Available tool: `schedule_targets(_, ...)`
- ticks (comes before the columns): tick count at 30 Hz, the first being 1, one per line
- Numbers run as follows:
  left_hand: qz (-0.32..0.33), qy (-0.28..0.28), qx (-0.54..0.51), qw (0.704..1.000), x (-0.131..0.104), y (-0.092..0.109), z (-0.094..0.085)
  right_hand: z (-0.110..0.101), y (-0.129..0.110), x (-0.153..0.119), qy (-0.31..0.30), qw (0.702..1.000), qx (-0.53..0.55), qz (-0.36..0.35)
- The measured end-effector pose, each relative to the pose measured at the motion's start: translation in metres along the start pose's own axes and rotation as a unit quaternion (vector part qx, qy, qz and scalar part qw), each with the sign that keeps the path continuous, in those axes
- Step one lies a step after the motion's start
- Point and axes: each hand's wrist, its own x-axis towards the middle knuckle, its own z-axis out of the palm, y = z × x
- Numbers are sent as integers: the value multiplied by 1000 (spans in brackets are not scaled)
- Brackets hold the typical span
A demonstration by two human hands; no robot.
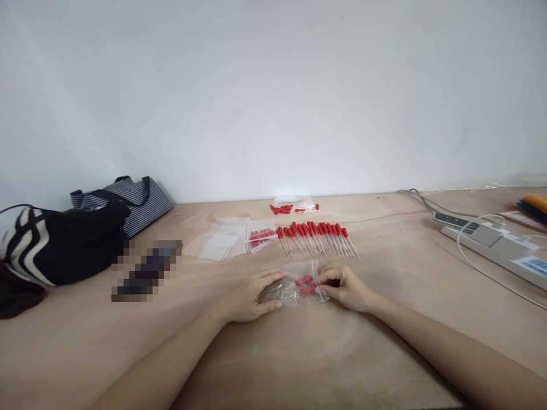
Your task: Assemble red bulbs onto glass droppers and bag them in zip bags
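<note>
A clear zip bag [290, 294] lies flat on the table in front of me, its opening side to the right. Inside it are a couple of droppers with red bulbs [306, 289]. My left hand [252, 295] rests at the bag's closed left end, thumb and fingers spread apart along it. My right hand [345, 286] pinches the bag's right edge by the opening; whether its fingertips also touch a red bulb I cannot tell. Just beyond, a row of droppers [316, 236] with red bulbs and thin pale tubes is laid out side by side.
Left of the row lie a filled bag of red-bulbed droppers [261, 236] and several flat bags [220, 239]. Loose red bulbs [282, 209] sit farther back by the wall. A power strip [496, 250] with cables is at right; a striped bag [145, 208] and black cloth [81, 245] at left.
</note>
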Motion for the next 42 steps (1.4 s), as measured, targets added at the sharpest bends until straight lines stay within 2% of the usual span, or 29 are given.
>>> schedule_targets(2,2,-1,3,1000,0,0,0,2,0,4,-12,1000,0,-17)
schedule_targets(7,10,-1,-1,1000,0,3,-2,2,6,13,18,999,-18,37)
schedule_targets(11,3,-6,-2,1000,0,4,-4,-20,3,26,-87,994,-40,50)
schedule_targets(12,1,-6,-3,1000,0,4,-4,-25,0,32,-86,993,-58,60)
schedule_targets(15,5,-5,-6,1000,0,4,-4,-30,-13,57,6,977,-185,101)
schedule_targets(17,10,-6,-6,1000,0,4,-4,-21,-21,76,36,955,-261,137)
schedule_targets(21,11,-14,-10,1000,0,3,-4,11,-31,108,57,932,-307,181)
schedule_targets(25,19,-14,-16,1000,0,2,-3,33,-35,125,50,916,-334,215)
schedule_targets(31,32,-13,-18,999,0,1,-3,37,-37,138,21,904,-343,254)
schedule_targets(36,37,-6,-20,999,0,1,-3,34,-38,143,-12,915,-311,258)
schedule_targets(39,36,-8,-18,999,-1,1,-2,24,-40,136,-24,931,-273,241)
schedule_targets(42,30,-8,-18,999,-1,0,-2,2,-37,114,-29,953,-218,210)
